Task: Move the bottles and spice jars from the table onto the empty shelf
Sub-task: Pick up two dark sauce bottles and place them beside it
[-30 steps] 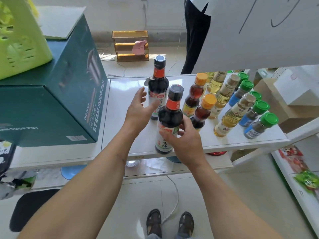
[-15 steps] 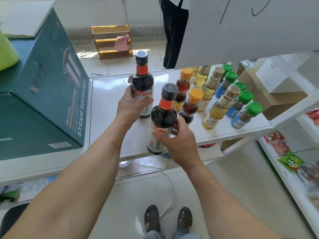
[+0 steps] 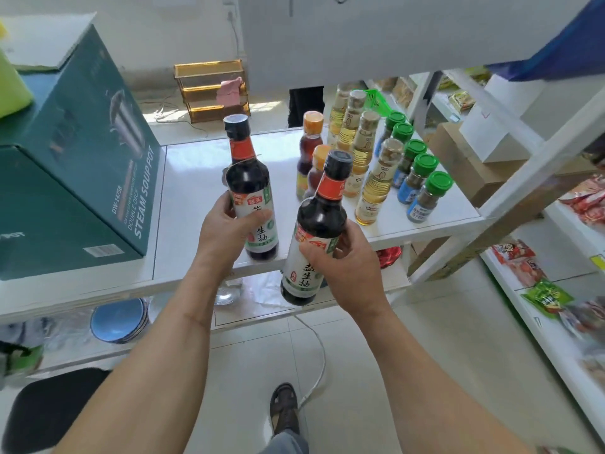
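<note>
My left hand (image 3: 226, 227) grips a dark soy sauce bottle (image 3: 247, 181) held just above the white table (image 3: 196, 178). My right hand (image 3: 347, 267) grips a second dark soy sauce bottle (image 3: 319, 224), lifted and tilted out past the table's front edge. Left on the table are two orange-capped dark bottles (image 3: 309, 149), several pale yellow oil bottles (image 3: 376, 188) and several green-capped spice jars (image 3: 425, 198). A white shelf unit (image 3: 537, 165) stands to the right.
A large green steam soup pot box (image 3: 75, 178) fills the table's left side. Snack packets (image 3: 543, 296) lie on lower shelves at the right. Blue bowls (image 3: 118, 319) sit under the table. A white cable (image 3: 317, 355) trails on the tiled floor by my sandalled foot (image 3: 284, 407).
Both hands have lifted their soy sauce bottles off the table and drawn them toward me. The left hand went from reaching for its bottle to gripping it.
</note>
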